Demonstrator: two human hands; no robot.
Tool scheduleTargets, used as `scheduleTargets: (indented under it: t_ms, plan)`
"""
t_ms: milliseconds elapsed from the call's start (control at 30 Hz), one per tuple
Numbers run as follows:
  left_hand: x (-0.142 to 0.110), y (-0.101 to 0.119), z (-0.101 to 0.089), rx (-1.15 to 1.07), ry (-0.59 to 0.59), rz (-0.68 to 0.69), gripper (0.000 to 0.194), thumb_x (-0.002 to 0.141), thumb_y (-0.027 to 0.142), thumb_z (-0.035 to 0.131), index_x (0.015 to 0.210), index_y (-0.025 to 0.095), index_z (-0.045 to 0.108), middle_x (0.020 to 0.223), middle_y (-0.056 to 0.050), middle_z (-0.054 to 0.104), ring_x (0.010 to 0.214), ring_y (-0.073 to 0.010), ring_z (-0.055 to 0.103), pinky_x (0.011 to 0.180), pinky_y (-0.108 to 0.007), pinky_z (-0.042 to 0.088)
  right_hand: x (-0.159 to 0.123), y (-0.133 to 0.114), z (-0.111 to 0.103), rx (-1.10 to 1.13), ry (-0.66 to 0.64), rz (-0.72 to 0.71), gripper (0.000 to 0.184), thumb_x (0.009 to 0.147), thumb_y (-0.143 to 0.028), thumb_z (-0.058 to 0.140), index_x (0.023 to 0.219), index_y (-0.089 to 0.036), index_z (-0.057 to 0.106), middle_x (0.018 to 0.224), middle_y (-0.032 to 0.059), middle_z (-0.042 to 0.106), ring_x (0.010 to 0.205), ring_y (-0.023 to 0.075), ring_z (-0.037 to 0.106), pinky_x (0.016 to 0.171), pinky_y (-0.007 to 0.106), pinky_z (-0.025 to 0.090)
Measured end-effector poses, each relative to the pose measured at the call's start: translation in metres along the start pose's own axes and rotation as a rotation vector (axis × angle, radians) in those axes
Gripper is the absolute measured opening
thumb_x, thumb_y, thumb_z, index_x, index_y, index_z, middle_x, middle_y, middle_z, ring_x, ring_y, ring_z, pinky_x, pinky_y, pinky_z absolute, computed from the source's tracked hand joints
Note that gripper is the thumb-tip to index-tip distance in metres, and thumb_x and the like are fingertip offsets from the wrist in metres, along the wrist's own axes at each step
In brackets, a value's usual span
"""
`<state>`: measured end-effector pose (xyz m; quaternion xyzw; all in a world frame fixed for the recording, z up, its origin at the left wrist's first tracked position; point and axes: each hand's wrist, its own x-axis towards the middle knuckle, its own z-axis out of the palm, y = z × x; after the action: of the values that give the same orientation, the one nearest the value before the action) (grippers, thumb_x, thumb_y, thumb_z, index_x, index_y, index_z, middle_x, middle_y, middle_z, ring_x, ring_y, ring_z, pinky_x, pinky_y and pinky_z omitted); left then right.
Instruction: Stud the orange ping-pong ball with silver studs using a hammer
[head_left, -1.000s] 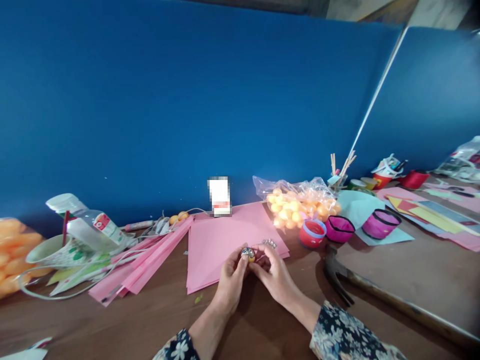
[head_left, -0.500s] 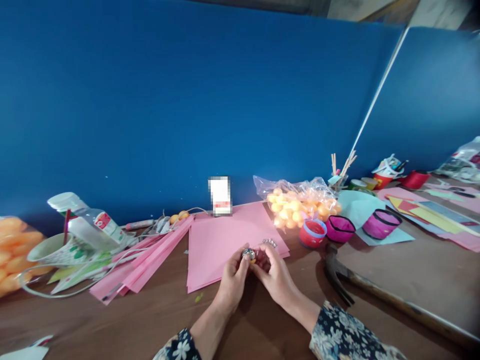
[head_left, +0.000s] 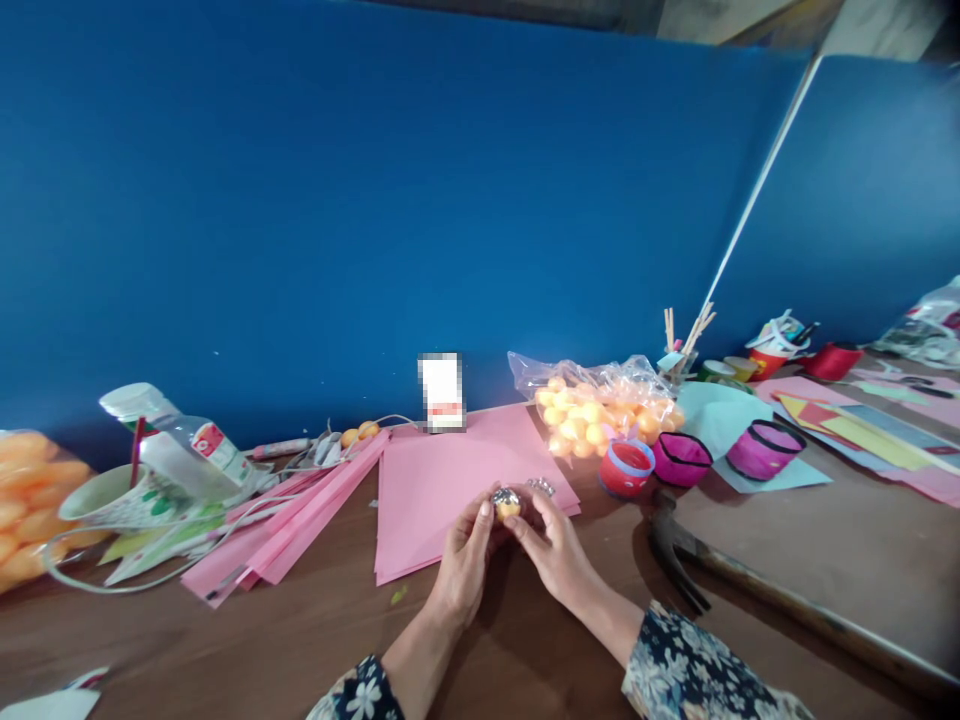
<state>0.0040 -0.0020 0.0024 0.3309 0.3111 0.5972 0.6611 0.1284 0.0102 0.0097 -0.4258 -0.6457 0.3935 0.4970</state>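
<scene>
Between my two hands is a small ball (head_left: 507, 503), shiny silver on top and orange below. It looks like an orange ball partly covered in silver foil or a silver cap. My left hand (head_left: 466, 555) is closed on its left side, thumb and fingers against it. From the right, the thumb and fingertips of my right hand (head_left: 553, 550) pinch it. Just behind the right fingers lies a small silvery item (head_left: 541, 487), too small to make out. Pink paper sheets (head_left: 442, 480) lie beneath and beyond the hands.
A clear bag of orange balls (head_left: 600, 415) sits behind on the right, near several small fabric cups (head_left: 681, 460). A claw hammer (head_left: 780, 590) lies at right. Pink paper strips (head_left: 300, 525), a plastic bottle (head_left: 217, 455) and a white cable (head_left: 112, 592) are at left. A blue partition (head_left: 450, 200) stands behind.
The ball has turned between my fingers, so more of its silver top and orange lower part shows. My hands stay in nearly the same place.
</scene>
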Motion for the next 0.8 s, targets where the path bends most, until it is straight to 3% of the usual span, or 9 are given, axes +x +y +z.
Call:
scheduleTargets:
  t_ms: [333,533,800]
  plan:
    - [0.0024,0.0032,0.0035,0.094,0.014,0.034,0.031,0.080,0.033,0.055,0.103,0.015,0.062,0.101,-0.010,0.066,0.096,-0.0236,0.059,0.090,-0.039,0.042,-0.0008,-0.0018,-0.0007,-0.060,-0.019,-0.050,0.028,0.081,-0.028,0.056,0.109,-0.020,0.054,0.108,0.0076,0.061,0.100,0.0212,0.056,0.086,0.035,0.047]
    - [-0.0004,0.0042,0.0047,-0.003,0.031,0.007,0.040,0.081,0.042,0.050,0.109,0.015,0.060,0.103,-0.011,0.065,0.095,-0.0237,0.059,0.086,-0.037,0.044,-0.0019,-0.0043,0.0017,0.006,0.001,-0.026,0.029,0.080,-0.023,0.057,0.109,-0.020,0.054,0.107,0.0075,0.061,0.098,0.0215,0.058,0.084,0.035,0.048]
    - [0.0021,0.0044,0.0027,0.003,0.006,-0.001,0.035,0.079,0.035,0.056,0.107,0.015,0.060,0.099,-0.010,0.065,0.097,-0.0230,0.058,0.089,-0.038,0.042,-0.0022,-0.0063,0.0015,-0.138,0.003,-0.096,0.040,0.072,-0.015,0.063,0.110,-0.024,0.055,0.107,0.0051,0.060,0.100,0.0217,0.055,0.086,0.037,0.046]
